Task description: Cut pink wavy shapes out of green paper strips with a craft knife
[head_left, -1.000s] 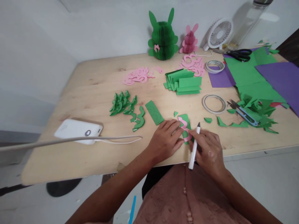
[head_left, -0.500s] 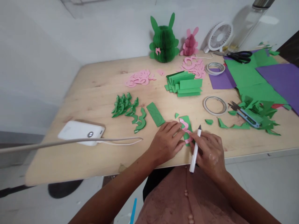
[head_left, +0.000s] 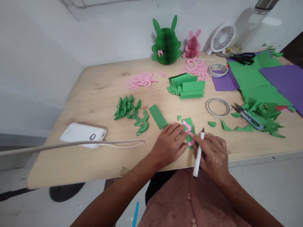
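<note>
A pink wavy paper cutout point(head_left: 187, 126) lies on top of a small green paper rectangle point(head_left: 189, 120) near the table's front edge. From the left, my left hand point(head_left: 169, 143) presses its bent fingers and thumb onto the edge of these papers, holding them against the table. My right hand point(head_left: 213, 154) has a white marker point(head_left: 198, 156) tucked between its fingers, dark tip pointing up and away. Its fingertips also touch the lower right of the pink cutout. Just beyond my left hand rests another green rectangle point(head_left: 158, 116) with curved lines drawn on it.
Wavy green cutouts point(head_left: 142, 123) lie left of centre, near a white power bank point(head_left: 82, 134) with a cable. Folded green strips point(head_left: 187, 85), pink cutouts point(head_left: 142, 79), tape rolls point(head_left: 218, 107), snips point(head_left: 248, 116) and green scraps point(head_left: 267, 115) lie around. Paper rabbits point(head_left: 167, 44) stand behind.
The whole view shifts very slightly downward. Both hands, the marker and the papers keep almost the same places.
</note>
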The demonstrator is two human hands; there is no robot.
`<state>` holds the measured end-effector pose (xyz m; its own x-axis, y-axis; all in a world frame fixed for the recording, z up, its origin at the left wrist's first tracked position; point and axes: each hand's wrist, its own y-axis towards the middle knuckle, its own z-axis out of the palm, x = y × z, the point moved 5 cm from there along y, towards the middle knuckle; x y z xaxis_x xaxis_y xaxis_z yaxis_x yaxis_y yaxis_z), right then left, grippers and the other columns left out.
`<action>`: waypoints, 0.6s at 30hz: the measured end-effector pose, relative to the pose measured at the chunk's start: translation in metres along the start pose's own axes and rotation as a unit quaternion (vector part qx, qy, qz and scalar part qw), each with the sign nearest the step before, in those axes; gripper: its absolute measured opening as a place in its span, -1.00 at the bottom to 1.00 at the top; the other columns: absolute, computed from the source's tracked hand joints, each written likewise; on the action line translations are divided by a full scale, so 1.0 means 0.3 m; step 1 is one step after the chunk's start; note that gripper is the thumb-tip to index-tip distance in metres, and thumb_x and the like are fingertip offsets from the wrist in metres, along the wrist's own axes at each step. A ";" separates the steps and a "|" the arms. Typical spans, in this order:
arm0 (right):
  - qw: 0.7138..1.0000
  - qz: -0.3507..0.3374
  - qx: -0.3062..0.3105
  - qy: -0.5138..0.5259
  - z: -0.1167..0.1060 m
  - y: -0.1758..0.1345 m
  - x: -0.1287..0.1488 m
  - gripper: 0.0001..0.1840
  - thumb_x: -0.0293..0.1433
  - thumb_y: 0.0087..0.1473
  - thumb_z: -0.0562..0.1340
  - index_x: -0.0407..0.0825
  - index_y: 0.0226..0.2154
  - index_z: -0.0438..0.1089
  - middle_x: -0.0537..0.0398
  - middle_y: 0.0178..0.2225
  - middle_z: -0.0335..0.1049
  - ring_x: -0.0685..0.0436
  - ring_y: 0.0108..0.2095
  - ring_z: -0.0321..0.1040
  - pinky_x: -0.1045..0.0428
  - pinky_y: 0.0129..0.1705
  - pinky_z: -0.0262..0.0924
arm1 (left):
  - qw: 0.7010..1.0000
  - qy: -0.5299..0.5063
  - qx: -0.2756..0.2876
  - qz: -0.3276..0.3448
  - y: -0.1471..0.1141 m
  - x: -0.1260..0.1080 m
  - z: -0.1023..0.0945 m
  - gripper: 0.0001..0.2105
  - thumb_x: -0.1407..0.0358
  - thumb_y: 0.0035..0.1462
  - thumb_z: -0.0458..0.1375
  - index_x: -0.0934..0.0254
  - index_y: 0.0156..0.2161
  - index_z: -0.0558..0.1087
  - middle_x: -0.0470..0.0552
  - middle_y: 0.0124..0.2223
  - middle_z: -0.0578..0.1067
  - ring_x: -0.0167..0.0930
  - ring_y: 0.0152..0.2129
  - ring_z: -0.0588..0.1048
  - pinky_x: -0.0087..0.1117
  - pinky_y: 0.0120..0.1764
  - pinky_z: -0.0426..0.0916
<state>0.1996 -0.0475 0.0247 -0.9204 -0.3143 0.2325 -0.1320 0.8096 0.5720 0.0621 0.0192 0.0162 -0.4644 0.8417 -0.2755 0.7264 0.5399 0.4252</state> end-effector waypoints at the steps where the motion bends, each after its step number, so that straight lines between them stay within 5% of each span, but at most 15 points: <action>1: 1.000 0.000 0.003 0.000 0.001 -0.001 -0.001 -0.69 -0.52 0.17 0.21 -0.04 -0.02 0.43 0.04 -0.31 0.57 -0.17 -0.16 0.45 -0.07 -0.06 0.13 | 1.000 -0.001 0.000 -0.001 0.000 0.000 0.000 -0.73 0.23 0.29 0.05 0.35 -0.04 0.44 0.19 0.06 0.46 -0.17 0.04 0.39 -0.07 0.08 0.33; 18: 0.998 -0.020 0.055 0.018 0.014 0.009 0.003 -0.61 -0.50 0.19 0.16 -0.07 0.08 0.35 -0.06 -0.12 0.54 -0.24 -0.01 0.37 -0.14 0.00 0.14 | 1.000 -0.004 0.002 -0.004 0.002 0.000 -0.001 -0.73 0.22 0.29 0.05 0.34 -0.03 0.44 0.16 0.04 0.47 -0.17 0.03 0.39 -0.08 0.09 0.32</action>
<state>0.1967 -0.0436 0.0232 -0.9000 -0.3631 0.2411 -0.2091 0.8451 0.4920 0.0624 0.0196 0.0168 -0.4655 0.8377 -0.2856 0.7254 0.5460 0.4192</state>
